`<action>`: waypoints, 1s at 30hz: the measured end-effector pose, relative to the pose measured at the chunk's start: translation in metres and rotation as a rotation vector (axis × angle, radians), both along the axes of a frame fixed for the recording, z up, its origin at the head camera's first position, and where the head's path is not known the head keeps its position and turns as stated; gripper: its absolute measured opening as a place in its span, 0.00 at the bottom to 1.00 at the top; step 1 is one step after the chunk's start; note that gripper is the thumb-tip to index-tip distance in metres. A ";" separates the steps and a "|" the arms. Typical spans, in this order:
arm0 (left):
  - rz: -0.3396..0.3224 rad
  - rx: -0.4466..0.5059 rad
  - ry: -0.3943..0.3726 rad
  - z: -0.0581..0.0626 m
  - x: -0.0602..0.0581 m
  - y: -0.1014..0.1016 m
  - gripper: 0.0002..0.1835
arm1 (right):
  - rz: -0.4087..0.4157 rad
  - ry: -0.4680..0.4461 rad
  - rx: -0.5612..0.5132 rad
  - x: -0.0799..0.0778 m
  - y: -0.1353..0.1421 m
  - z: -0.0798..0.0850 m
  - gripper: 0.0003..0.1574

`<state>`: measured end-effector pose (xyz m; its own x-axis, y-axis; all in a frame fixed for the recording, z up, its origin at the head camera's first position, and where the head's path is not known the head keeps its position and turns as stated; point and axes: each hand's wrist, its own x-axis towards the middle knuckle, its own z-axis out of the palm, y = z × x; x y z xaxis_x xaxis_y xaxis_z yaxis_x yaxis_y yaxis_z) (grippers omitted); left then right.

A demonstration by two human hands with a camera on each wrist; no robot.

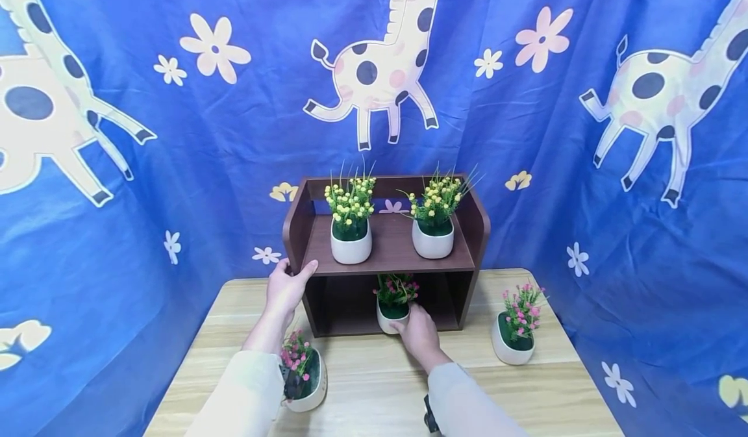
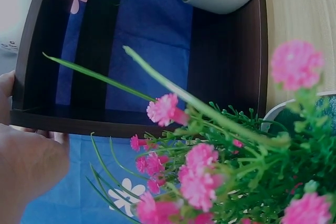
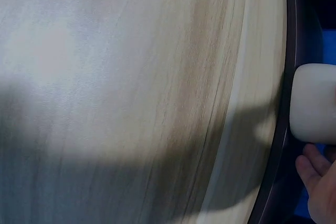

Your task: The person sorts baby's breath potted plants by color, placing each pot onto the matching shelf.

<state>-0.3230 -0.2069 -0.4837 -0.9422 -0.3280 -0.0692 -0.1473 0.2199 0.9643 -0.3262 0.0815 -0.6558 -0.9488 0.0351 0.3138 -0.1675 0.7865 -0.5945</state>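
Note:
My left hand grips the left side panel of a dark brown two-tier shelf, thumb on the middle board's front corner, fingers around the outer side. In the lower compartment stands a white pot of pink artificial flowers. My right hand holds that potted plant at its right side, thumb across the front; the right wrist view shows the white pot at the shelf's front edge. Two potted plants with yellow flowers, one left and one right, stand on the upper tier.
A pink-flowered potted plant sits on the wooden table beneath my left forearm, its blooms large in the left wrist view. Another potted plant stands right of the shelf. Blue fabric with giraffes surrounds the table.

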 end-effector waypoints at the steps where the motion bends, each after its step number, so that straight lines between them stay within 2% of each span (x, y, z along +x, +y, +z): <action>1: 0.001 0.001 0.000 0.000 0.000 0.000 0.38 | -0.005 0.000 0.009 -0.001 -0.001 0.001 0.33; 4: 0.000 0.004 -0.001 0.001 0.000 0.000 0.39 | -0.026 -0.010 0.036 -0.004 -0.005 0.003 0.33; 7: -0.001 0.004 -0.003 0.001 0.001 0.001 0.38 | -0.034 -0.044 0.012 -0.005 -0.008 0.006 0.34; 11: -0.002 0.002 -0.006 0.001 0.002 0.000 0.38 | -0.055 -0.028 0.009 -0.017 -0.010 -0.017 0.35; 14: -0.002 -0.001 -0.004 0.000 0.003 -0.001 0.38 | -0.063 0.005 0.036 -0.018 -0.014 -0.017 0.35; 18: 0.002 0.006 0.008 0.000 0.003 0.000 0.37 | -0.048 -0.038 0.035 -0.006 -0.018 0.014 0.32; 20: 0.006 0.006 0.010 0.000 0.003 0.001 0.37 | -0.046 -0.060 0.028 -0.005 -0.019 0.018 0.32; 23: 0.010 0.002 0.004 0.000 0.003 0.001 0.37 | -0.050 -0.059 0.052 -0.007 -0.020 0.015 0.33; 28: 0.005 0.000 0.005 -0.001 0.003 0.001 0.37 | -0.043 -0.076 0.002 -0.012 -0.019 0.010 0.35; 30: 0.007 -0.001 0.008 -0.001 0.002 0.000 0.37 | -0.051 -0.081 0.005 -0.021 -0.019 -0.005 0.37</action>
<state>-0.3205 -0.2069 -0.4852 -0.9405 -0.3343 -0.0613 -0.1412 0.2201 0.9652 -0.3473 0.0627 -0.6611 -0.9680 0.0829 0.2368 -0.0787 0.7959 -0.6003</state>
